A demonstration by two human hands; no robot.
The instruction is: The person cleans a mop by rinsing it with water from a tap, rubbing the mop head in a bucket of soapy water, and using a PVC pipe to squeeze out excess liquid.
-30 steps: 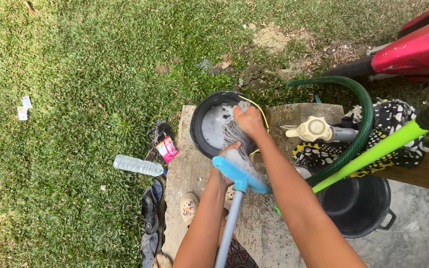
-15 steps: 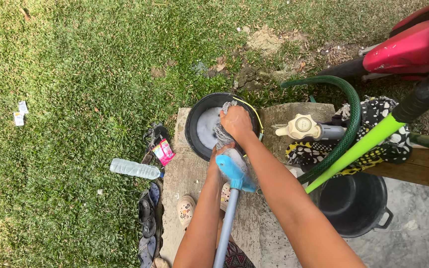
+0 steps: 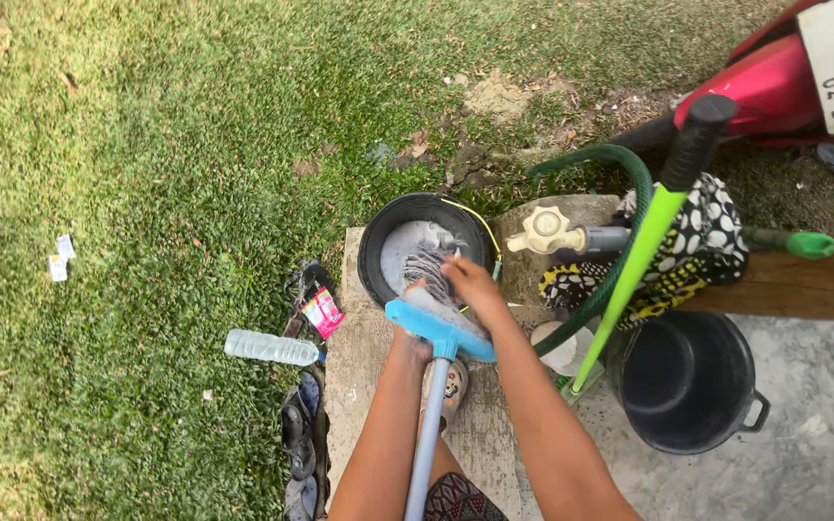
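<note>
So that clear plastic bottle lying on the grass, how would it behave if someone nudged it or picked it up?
The clear plastic bottle lies on its side, so a nudge would probably roll it, though the grass may stop it soon. It looks thin-walled, so it is likely light and might crumple under a firm squeeze. Whether it holds water is hard to tell.

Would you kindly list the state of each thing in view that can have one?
Small black bucket: upright, holding sudsy grey water.
Mop head: strands in the suds, wet.
Right hand: closed on the mop strands.
Left hand: mostly hidden behind the blue mop frame.
Large black bucket: upright; contents unclear.
Plastic bottle: lying on the grass.
Green hose: looped over the tap.
</note>
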